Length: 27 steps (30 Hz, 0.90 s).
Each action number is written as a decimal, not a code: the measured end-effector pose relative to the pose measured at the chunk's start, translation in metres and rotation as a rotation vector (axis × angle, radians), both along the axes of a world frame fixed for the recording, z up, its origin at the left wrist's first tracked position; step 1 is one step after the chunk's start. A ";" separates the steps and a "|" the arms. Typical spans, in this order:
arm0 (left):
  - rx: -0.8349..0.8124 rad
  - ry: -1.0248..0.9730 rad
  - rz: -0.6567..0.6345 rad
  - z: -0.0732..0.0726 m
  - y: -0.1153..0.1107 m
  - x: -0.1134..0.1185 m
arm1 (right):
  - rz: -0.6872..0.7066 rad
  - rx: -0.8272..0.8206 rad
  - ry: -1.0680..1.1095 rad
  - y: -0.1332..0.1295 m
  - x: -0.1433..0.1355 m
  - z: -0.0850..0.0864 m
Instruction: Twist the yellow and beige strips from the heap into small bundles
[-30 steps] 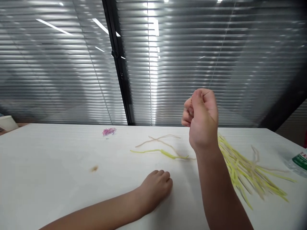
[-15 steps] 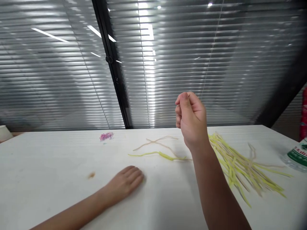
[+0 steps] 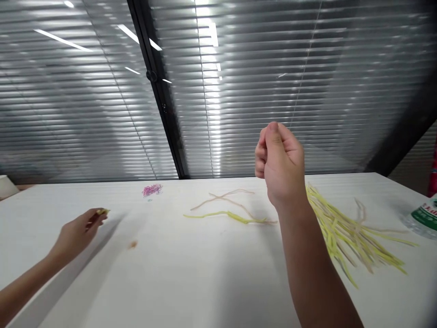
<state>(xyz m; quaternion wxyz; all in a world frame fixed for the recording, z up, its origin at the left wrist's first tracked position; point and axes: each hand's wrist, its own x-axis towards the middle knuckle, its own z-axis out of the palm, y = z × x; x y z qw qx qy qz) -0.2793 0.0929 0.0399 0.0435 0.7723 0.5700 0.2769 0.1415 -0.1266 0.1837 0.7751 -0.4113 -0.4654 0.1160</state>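
Note:
At the left, my left hand [image 3: 80,231] is raised over the white table [image 3: 164,273], its fingertips pinching a small yellowish piece [image 3: 102,211]. My right hand [image 3: 282,161] is held up in a fist, thumb on top, above the table's back edge; whether anything is inside it is hidden. Behind and beside the right forearm lies a loose bundle of yellow and beige strands [image 3: 351,232]. Nearer the middle, a yellow strand [image 3: 235,217] and thin beige strands [image 3: 218,197] lie on the table, some crossing.
A pink-purple tangle [image 3: 152,189] is near the back edge. An orange-brown spot [image 3: 133,244] marks the table at left. A clear bottle with a green label [image 3: 425,217] lies at the far right. Blinds [image 3: 239,91] rise behind the table.
My left hand has moved left and up off the table, and a small yellowish piece now shows at its fingertips. My right fist appears slightly higher and further right.

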 end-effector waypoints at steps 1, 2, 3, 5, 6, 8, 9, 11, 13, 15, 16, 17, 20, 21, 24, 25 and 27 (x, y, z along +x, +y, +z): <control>-0.096 -0.127 0.003 0.001 -0.011 0.018 | 0.023 -0.013 0.013 0.000 0.001 0.000; -0.190 -0.293 -0.029 0.002 -0.021 0.038 | 0.050 -0.031 0.026 0.001 0.001 -0.001; -0.266 -0.449 -0.121 0.003 -0.030 0.058 | 0.078 -0.050 0.039 0.001 0.002 -0.001; -0.352 -0.542 -0.281 0.004 -0.047 0.096 | 0.125 -0.085 0.061 0.002 0.004 -0.002; -0.377 -0.505 -0.343 0.004 -0.055 0.115 | 0.141 -0.097 0.069 0.003 0.004 -0.003; -0.368 -0.382 -0.487 0.005 -0.071 0.152 | 0.156 -0.112 0.075 0.003 0.004 -0.003; -0.375 -0.266 -0.572 0.005 -0.079 0.171 | 0.158 -0.119 0.071 0.002 0.004 -0.003; -0.357 -0.029 -0.757 0.004 -0.094 0.208 | 0.156 -0.138 0.051 0.001 0.003 -0.002; -0.245 0.171 -0.962 -0.002 -0.105 0.244 | 0.151 -0.158 0.024 0.000 0.001 -0.002; -0.104 0.341 -1.090 -0.011 -0.112 0.275 | 0.150 -0.169 0.005 0.000 0.000 -0.002; -0.042 0.385 -1.113 -0.016 -0.114 0.288 | 0.154 -0.171 0.000 0.000 0.000 -0.002; 0.007 0.406 -1.121 -0.021 -0.115 0.299 | 0.158 -0.171 -0.003 0.000 0.000 -0.002; 0.065 0.393 -1.120 -0.033 -0.111 0.319 | 0.166 -0.179 -0.012 0.002 0.001 -0.003; 0.064 0.381 -1.115 -0.035 -0.109 0.322 | 0.164 -0.181 -0.016 0.002 0.002 -0.003; 0.043 0.377 -1.090 -0.036 -0.101 0.328 | 0.163 -0.184 -0.027 0.002 0.003 -0.002; 0.035 0.393 -1.085 -0.035 -0.100 0.329 | 0.167 -0.185 -0.027 0.002 0.002 -0.002; 0.034 0.436 -1.083 -0.033 -0.098 0.331 | 0.180 -0.191 -0.021 0.002 0.001 -0.002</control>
